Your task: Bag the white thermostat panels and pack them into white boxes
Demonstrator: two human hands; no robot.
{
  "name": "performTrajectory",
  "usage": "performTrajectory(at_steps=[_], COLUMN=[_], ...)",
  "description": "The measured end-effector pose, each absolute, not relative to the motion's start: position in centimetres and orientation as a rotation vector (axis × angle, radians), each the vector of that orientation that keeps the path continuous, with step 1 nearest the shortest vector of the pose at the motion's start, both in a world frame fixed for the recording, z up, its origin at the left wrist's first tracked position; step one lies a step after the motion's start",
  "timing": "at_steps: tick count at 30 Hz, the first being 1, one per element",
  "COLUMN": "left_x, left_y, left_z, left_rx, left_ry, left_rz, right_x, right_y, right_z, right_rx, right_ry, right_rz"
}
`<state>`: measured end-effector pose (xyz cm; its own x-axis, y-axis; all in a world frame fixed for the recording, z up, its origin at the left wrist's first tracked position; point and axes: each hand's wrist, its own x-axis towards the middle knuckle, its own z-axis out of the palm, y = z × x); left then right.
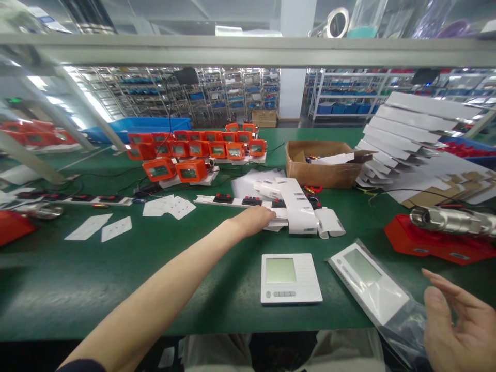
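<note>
My left hand [253, 219] reaches far over the green table [155, 268] and rests on a pile of white leaflets [298, 212]; its fingers lie on the paper, partly hidden. My right hand [459, 323] hovers open at the lower right, fingers spread, holding nothing. Just left of it lies a white thermostat in a clear plastic bag [372, 287], tilted. A second white thermostat [290, 278] with a grey screen lies bare and flat near the table's front edge.
A cardboard box [321, 165] stands behind the leaflets. Orange-framed units [194, 152] crowd the back left. Stacked flat white cartons [414, 139] rise at the right, above a red holder with a metal tool [445, 232]. White cards [101, 227] lie at the left.
</note>
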<state>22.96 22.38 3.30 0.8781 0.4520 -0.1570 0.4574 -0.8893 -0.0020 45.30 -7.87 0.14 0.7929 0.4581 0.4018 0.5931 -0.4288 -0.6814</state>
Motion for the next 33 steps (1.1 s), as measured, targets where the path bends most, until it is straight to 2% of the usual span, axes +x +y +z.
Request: performTrajectory(at_steps=[3,7,10,18,33], left_x=[22.3,20.9,19.7,19.5,23.0], left_y=[21.8,21.0,20.6,20.5,20.0], left_z=[3.2,3.3,2.8,1.0,1.5], left_rx=[3.039,3.059,3.066,3.029,2.923], left_ry=[0.744,0.819,0.861,0.95,1.227], left_rz=[-0.184,-0.104,-0.068,0.065,0.163], right_x=[43.1,41.0,39.8,37.0,36.4], right_y=[-6.9,-5.3,-3.8,1.4,3.2], right_z=[2.3,2.4,1.2,0.7,0.1], right_rx=[-2.115,-1.844,-1.69,-1.619,-1.695], right_ry=[-0.75,-1.173,-1.408,-1.667,-1.826], right_rz=[-0.302,-0.39,-0.279,0.058,0.249])
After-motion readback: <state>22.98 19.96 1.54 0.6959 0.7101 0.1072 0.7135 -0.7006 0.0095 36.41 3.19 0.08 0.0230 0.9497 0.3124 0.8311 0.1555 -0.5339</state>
